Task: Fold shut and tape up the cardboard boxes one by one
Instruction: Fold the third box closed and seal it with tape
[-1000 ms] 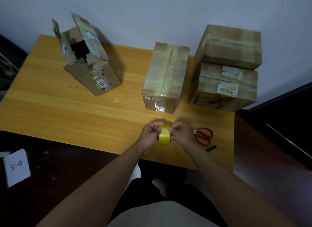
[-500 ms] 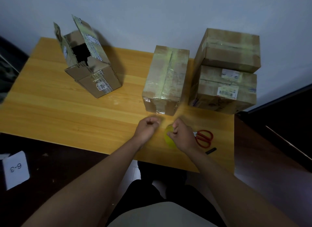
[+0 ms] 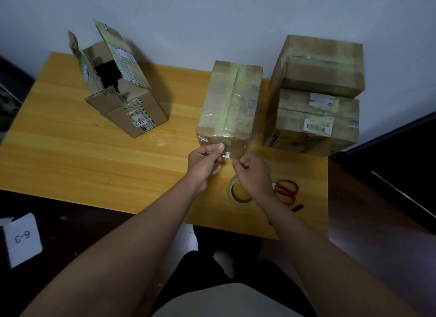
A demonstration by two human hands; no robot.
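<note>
I've got both hands up at the near face of the taped box (image 3: 230, 109), left hand (image 3: 204, 162) and right hand (image 3: 253, 175) each with fingers pinched together, maybe on tape, can't tell. Tape roll (image 3: 240, 194), gripped a second ago, now lies flat on the wooden table (image 3: 70, 156) under my right wrist; open box (image 3: 118, 90) far left

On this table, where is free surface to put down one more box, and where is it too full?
Free: the wide strip of table in front of the open box, left of the left hand, and the gap between the open box and the taped box. Crowded: the right side, with stacked boxes, tape roll and scissors.
</note>
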